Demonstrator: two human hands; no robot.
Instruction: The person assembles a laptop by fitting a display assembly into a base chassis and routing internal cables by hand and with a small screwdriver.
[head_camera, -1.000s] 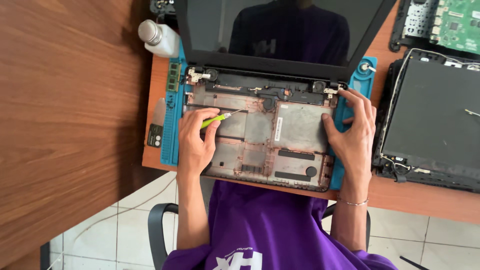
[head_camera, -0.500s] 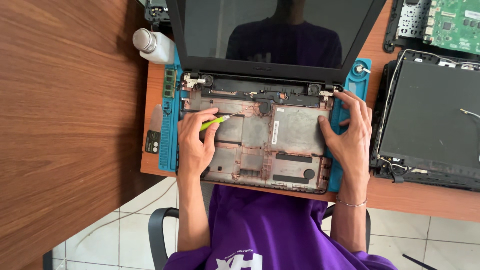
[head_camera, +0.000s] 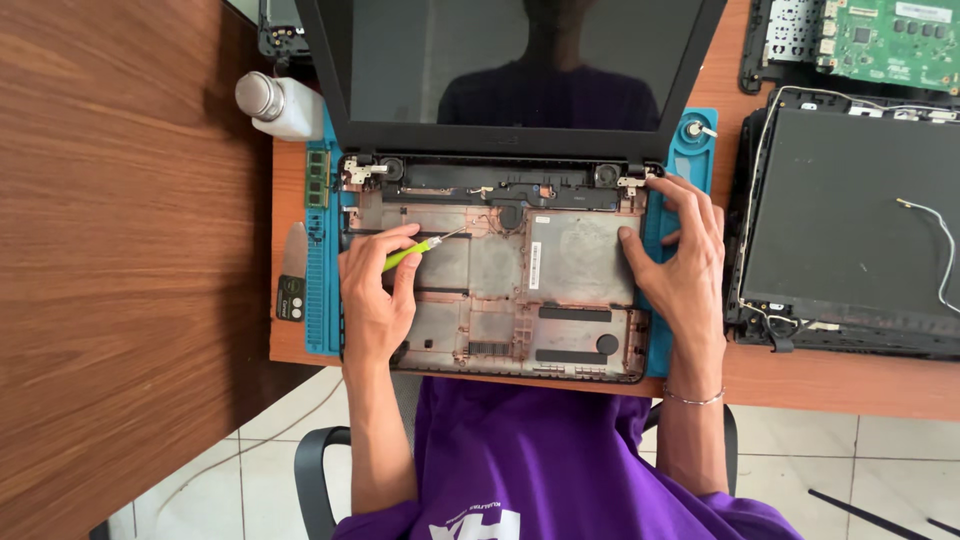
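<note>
Opened laptop base (head_camera: 500, 280) lies on a blue work mat (head_camera: 325, 290) at the desk edge, right in front of the person. Keyboard deck and board are out: bare dark plastic shell, reddish-brown dust over the floor, ribs, a pale rectangular label patch right of centre, vent slots and a round hole near the front edge. Metal hinges at both rear corners, thin wires along the rear wall. Black screen (head_camera: 510, 65) stands open behind the base, dark glass showing a reflection.

Left hand (head_camera: 375, 300) rests on the base's left half, fingers closed around a small screwdriver (head_camera: 415, 250) with a yellow-green grip; its thin metal tip points right and up over the shell floor, left of the label patch. Right hand (head_camera: 685, 260) lies flat on the base's right rear corner, fingers spread and holding nothing, fingertips at the right hinge, palm over the mat edge.

Left of the base: a green memory stick (head_camera: 318, 178) on the mat, a metal pry tool (head_camera: 293, 270) just beyond it, a white bottle (head_camera: 275, 105) to the rear left. Right of the base: a second dismantled laptop (head_camera: 850, 230), with a green circuit board (head_camera: 895, 40) behind it.
</note>
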